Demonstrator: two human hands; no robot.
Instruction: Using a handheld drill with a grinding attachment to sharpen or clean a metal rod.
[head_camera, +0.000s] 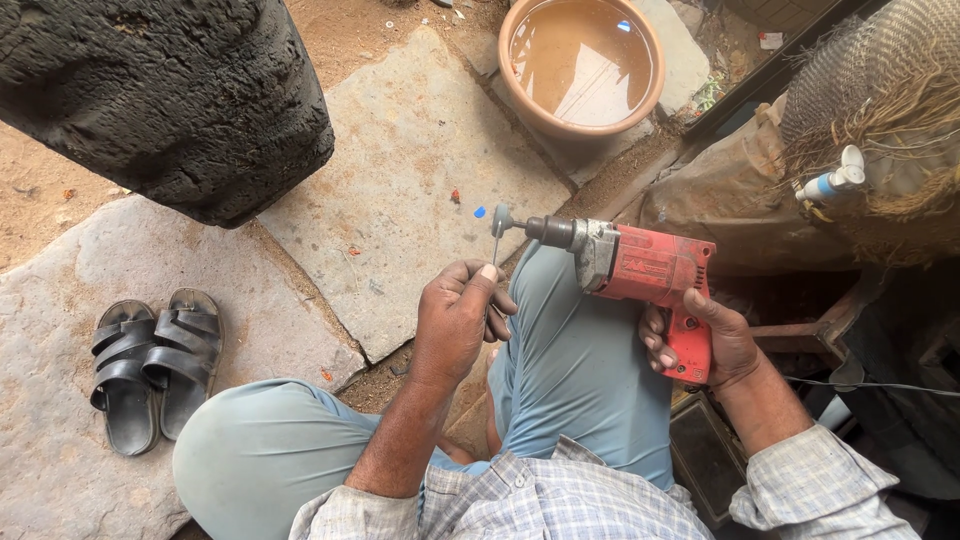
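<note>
Two hands at work, both closed on tools, seen from above over the person's bent knees.

1. Right hand (705, 345): grip shut round the pistol handle of a red electric drill (650, 268), which lies level across the right thigh, chuck pointing left. The thigh appears to steady its weight. A small grey grinding bit (501, 220) sits at the chuck's tip, just past the knee.

2. Left hand (455, 320): fingers pinched tight on a thin metal rod (495, 245), held upright so its upper end meets the grinding bit. The hand floats between the knees, unsupported, presumably so the rod can be turned against the bit.

3. Surroundings: flat stone slabs (400, 170) on the floor ahead, with sandy joints between them. A clay basin of muddy water (583, 62) stands well beyond the drill. A large dark charred block (170, 95) overhangs the upper left. A pair of black sandals (155, 365) lies left of the left knee, well apart from the hands.

4. Room: open slab ahead of the bit; clutter and a dark cable (880, 385) crowd the right side near the drill hand.
</note>
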